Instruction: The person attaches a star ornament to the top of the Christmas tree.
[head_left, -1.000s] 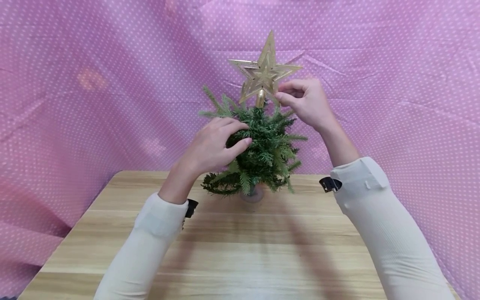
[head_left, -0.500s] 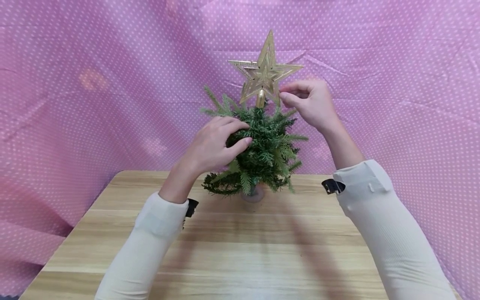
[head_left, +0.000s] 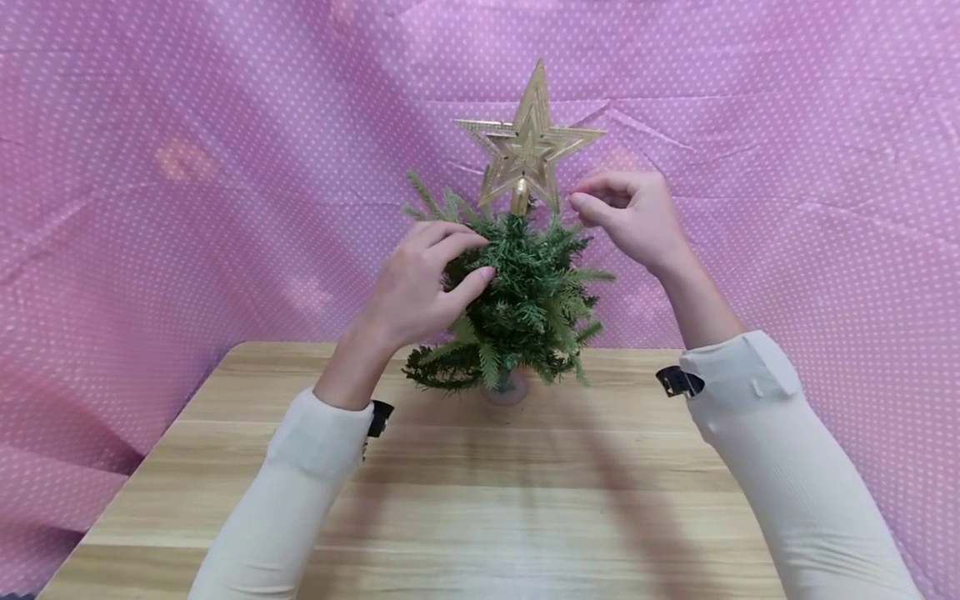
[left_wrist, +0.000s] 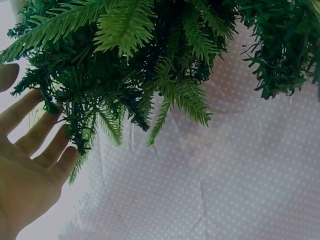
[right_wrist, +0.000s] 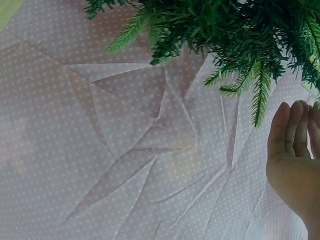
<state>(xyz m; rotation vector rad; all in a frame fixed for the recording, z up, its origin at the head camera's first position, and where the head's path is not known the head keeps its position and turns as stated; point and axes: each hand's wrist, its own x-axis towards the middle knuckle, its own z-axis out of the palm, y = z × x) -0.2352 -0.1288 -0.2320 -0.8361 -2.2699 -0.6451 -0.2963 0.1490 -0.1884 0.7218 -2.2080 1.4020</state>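
Observation:
A small artificial Christmas tree (head_left: 525,292) stands upright on the table, topped by a gold star (head_left: 528,146) on a short gold stem. My left hand (head_left: 420,283) is at the tree's upper left side, thumb and fingers apart around the outer needles. In the left wrist view the fingers (left_wrist: 47,145) spread against dark green twigs and hold nothing. To the right of the star, a small gap away, my right hand (head_left: 637,217) is raised with bent, relaxed fingers and nothing in them. The right wrist view shows that hand (right_wrist: 295,155) below the branches (right_wrist: 235,35).
The wooden table (head_left: 480,500) reaches its far edge just behind the tree's round base (head_left: 504,390). Pink dotted cloth (head_left: 225,167) hangs behind and along both sides. Both sleeves are white, with a black band (head_left: 678,382) at the right wrist.
My right hand has drawn away from the star's lower right point, to the right and slightly down. My left hand has shifted slightly left and up off the needles. Tree and star stay put.

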